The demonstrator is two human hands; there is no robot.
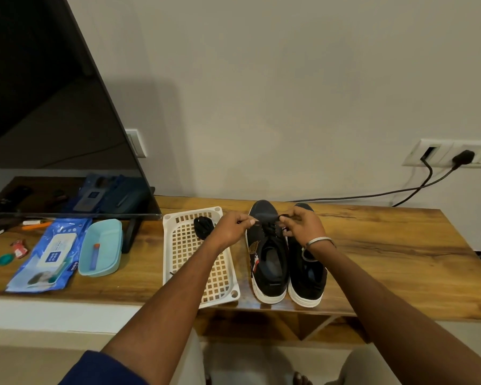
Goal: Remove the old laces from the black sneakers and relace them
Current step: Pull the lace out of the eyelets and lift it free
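Pair of black sneakers is stood side by side on tabletop, toes away; lace over left sneaker's toe-end eyelets is pinched by left hand and right hand, each grip closed on it, presumably for threading; lace bundle is kept in white basket alongside.
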